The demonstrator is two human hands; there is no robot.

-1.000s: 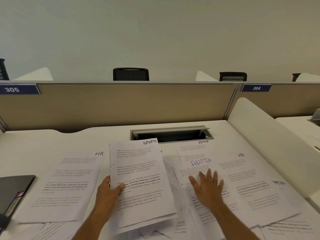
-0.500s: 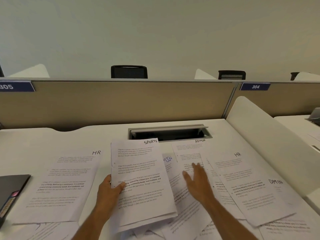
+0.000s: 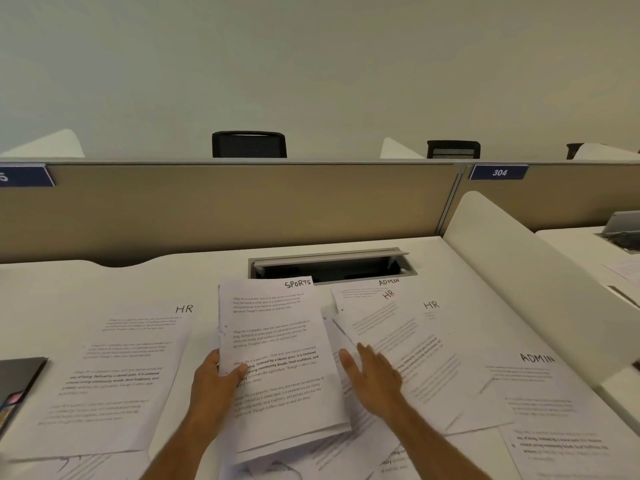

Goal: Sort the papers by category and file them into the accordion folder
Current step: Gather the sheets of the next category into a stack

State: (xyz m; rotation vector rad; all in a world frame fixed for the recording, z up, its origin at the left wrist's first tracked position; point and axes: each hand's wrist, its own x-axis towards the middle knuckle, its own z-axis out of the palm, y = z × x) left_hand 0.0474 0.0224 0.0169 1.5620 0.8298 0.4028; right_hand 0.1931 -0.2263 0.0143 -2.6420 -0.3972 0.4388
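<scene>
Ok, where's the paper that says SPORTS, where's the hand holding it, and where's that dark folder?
SPORTS paper [image 3: 277, 344]: head view, on the middle of the top sheet.
Left hand [image 3: 216, 382]: head view, on the back of the hand.
Folder [image 3: 17, 379]: head view, on its dark cover at the left edge.

Matt white paper sheets [image 3: 277, 358] on smooth desk [image 3: 173, 278].
</scene>
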